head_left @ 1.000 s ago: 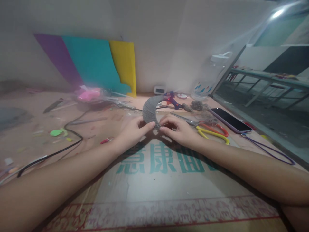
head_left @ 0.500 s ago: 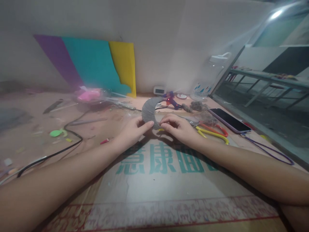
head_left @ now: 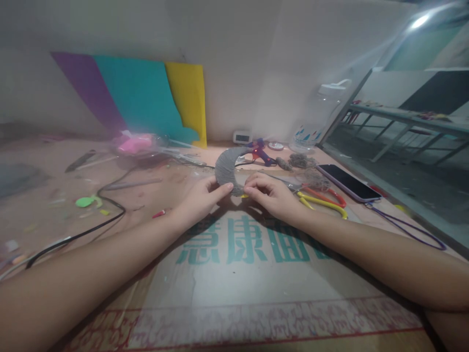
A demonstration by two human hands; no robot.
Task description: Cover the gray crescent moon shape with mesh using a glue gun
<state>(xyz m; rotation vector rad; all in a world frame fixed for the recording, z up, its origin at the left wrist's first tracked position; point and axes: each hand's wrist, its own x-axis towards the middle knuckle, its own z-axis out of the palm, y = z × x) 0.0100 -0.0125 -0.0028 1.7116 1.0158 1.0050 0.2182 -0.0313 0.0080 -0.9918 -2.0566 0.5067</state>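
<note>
A crescent (head_left: 225, 166) wrapped in grey yarn stands upright over the cardboard, its hollow side facing right. My left hand (head_left: 214, 193) grips its lower left part, thumb in front and the other fingers behind. At the lower tip, where a bit of yellow (head_left: 244, 196) shows, the fingers of my right hand (head_left: 269, 193) are pinched together. They appear to hold that tip; whether a loose yarn end is between them is too small to tell. Just right of my right hand lie yellow-handled pliers (head_left: 326, 206) and a tool with red-orange handles (head_left: 335, 196).
A glue gun (head_left: 261, 152) with a lit red light lies behind the crescent, near a small digital clock (head_left: 242, 137). Tangled grey yarn (head_left: 302, 160), a phone (head_left: 348, 183) and a clear bottle (head_left: 315, 120) are to the right. A black cable (head_left: 106, 221) crosses the left side.
My right fingertips have shifted very slightly at the crescent's lower tip, and more of the yellow bit shows. The left hand and the crescent have stayed in place.
</note>
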